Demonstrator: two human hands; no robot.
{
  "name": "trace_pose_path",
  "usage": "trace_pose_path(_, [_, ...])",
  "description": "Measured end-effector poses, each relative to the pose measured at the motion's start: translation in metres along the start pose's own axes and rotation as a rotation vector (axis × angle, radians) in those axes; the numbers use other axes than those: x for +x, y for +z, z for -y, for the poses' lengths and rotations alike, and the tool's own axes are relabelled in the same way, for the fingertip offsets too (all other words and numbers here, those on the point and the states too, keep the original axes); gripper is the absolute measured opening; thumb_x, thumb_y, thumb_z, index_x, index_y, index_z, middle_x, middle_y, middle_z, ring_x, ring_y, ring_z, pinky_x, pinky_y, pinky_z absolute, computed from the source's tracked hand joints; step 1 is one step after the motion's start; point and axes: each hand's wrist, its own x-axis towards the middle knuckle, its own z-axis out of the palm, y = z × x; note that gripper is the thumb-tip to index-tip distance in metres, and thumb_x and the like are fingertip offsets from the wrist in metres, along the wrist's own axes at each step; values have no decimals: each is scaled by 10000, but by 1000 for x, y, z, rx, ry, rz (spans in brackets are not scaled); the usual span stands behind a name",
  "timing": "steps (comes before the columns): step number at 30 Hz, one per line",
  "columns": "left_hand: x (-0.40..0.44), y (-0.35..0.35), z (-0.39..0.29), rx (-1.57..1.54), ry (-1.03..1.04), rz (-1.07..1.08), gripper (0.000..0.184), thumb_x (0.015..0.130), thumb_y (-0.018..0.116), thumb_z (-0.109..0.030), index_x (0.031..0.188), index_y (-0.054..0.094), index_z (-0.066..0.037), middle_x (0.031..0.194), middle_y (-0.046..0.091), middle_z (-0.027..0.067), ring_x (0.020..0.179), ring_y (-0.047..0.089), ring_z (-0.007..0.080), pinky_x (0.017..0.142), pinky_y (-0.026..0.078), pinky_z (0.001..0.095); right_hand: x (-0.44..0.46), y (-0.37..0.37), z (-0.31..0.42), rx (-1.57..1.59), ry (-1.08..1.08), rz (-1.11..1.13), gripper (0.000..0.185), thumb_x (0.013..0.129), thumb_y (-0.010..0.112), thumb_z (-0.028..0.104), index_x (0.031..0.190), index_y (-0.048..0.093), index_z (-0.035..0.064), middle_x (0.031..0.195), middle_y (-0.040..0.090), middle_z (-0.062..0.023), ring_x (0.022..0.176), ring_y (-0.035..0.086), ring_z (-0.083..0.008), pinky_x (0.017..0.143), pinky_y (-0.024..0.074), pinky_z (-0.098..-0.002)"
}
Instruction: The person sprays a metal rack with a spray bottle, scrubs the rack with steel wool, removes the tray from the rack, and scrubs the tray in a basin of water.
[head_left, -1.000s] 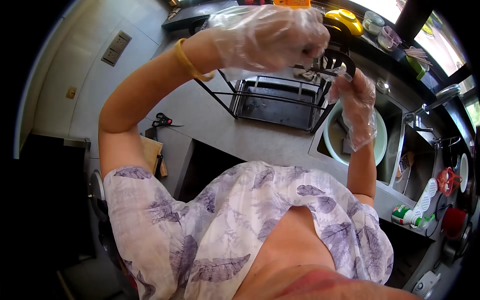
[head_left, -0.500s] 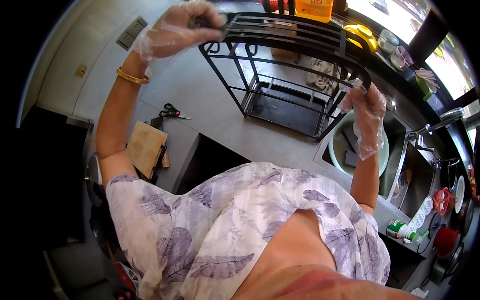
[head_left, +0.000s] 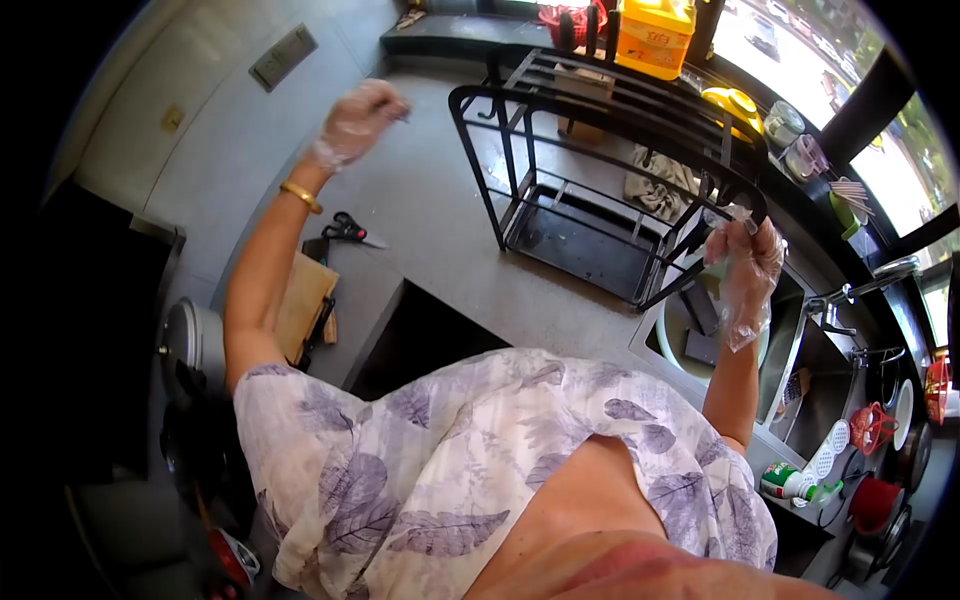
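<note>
While our gloved right hand (head_left: 748, 255) grips black rack (head_left: 620, 114) at right end, our gloved left hand (head_left: 360, 125) hovers off its left side, fingers curled; can't tell if holding anything. Rack: thin bars, slatted top, dark tray (head_left: 585, 240) at base. Stands on grey countertop (head_left: 430, 255). Beyond: dark ledge (head_left: 445, 35), orange-yellow jug (head_left: 655, 42), bright window (head_left: 735, 40).

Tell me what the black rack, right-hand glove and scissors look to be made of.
Black rack: probably painted metal, from its slim dark bars and faint sheen. Right-hand glove: thin clear plastic, crinkled and shiny. Scissors: silvery blades, likely metal; black handles, perhaps plastic.
</note>
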Motion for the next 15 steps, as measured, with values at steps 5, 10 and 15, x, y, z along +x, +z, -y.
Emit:
trace_pose_path(5, [60,-17,-49,-214,125,-138,189,828,620,-238,895,588,-64,850,615,21,780,573,93,707,482,235,-5,8,-5,27,-7,-123,129,864,572,149,803,513,52,598,459,9,476,443,-82,416,355,-213])
trace_pose_path(10, [138,4,-168,-1080,222,284,106,848,596,-130,851,541,-40,736,542,-17,698,514,63,634,436,175,-8,21,-8,55,1,-268,116,868,572,154,791,509,95,568,392,68,476,358,-44,417,268,-195])
trace_pose_path(15, [184,41,-244,-382,846,251,249,858,516,-211,703,489,-18,701,505,57,631,507,183,615,439,305,-9,25,-7,72,-24,-288,90,853,605,178,853,571,94,620,404,96,536,360,-8,469,287,-164])
